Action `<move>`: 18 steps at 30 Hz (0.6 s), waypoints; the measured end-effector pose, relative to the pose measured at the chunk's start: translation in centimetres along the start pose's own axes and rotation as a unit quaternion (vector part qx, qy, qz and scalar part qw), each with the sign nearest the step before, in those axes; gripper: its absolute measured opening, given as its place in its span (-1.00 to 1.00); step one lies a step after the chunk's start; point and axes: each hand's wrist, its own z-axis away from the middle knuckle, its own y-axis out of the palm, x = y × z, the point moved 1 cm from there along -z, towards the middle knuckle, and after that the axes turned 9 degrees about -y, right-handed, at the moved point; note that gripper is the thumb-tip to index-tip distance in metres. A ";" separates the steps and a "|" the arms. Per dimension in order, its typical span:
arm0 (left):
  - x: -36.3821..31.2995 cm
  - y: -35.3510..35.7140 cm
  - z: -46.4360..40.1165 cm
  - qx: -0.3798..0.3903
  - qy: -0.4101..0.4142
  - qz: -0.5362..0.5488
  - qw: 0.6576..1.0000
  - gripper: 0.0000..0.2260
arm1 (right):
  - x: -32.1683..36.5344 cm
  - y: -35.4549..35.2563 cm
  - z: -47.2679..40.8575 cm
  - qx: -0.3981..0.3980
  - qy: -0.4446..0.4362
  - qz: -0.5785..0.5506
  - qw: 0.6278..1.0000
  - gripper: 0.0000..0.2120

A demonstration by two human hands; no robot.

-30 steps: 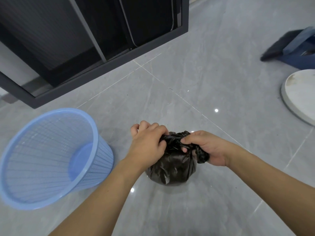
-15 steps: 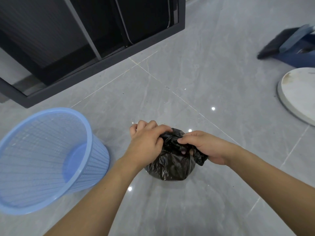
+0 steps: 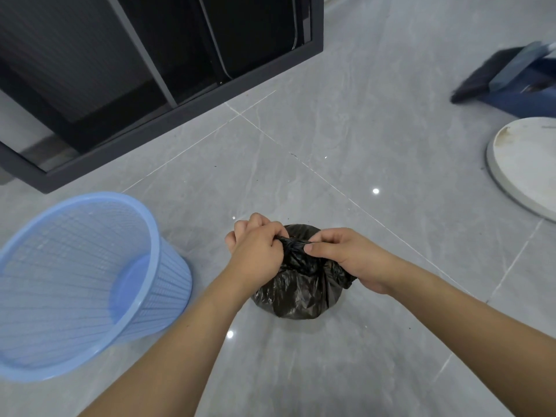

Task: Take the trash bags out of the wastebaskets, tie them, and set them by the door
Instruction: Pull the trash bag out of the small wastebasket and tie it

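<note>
Grey floor tiles with thin pale joints fill my view, glossy enough to carry some small white light spots. On the floor, near the middle and low in the frame, sits the black bag, round and crumpled, its plastic gathered upward into a twisted neck.

My left hand is closed around the left part of this neck, knuckles up, fingers curled tight on the plastic. My right hand grips the other part: the thumb and the first finger pinch the twisted plastic at the top, and one loose end of the bag goes under the palm and comes out by the wrist. The two hands are very near each other, with only the short twisted piece between them. Both forearms come in from the bottom edge, bare.

To the left of the bag stands the blue basket, made of mesh plastic, tilted toward me so that I see the solid bottom inside. I see nothing in it. It is apart from the bag, and my left forearm passes between them.

At the top left is a dark frame with dark panels behind it, standing on the floor. At the right edge lies a white round disc, only partly in view. Behind it, a blue dustpan with a dark brush on it.
</note>
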 end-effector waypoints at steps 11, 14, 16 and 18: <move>1.3 -3.3 2.5 0.123 -0.013 0.118 0.985 -0.75 | 0.7 -0.3 0.4 0.014 0.078 -0.074 0.994 -0.79; 0.6 -2.0 4.0 0.108 0.008 0.047 0.993 -0.74 | 1.0 0.2 0.3 0.022 0.073 -0.050 0.996 -0.77; 0.8 -1.3 4.0 0.109 -0.022 0.050 0.993 -0.76 | 1.2 0.4 0.3 0.020 0.070 -0.026 0.997 -0.74; 1.0 -1.2 3.8 0.145 -0.075 0.126 0.979 -0.78 | 1.3 0.6 0.3 0.013 0.065 -0.015 0.998 -0.75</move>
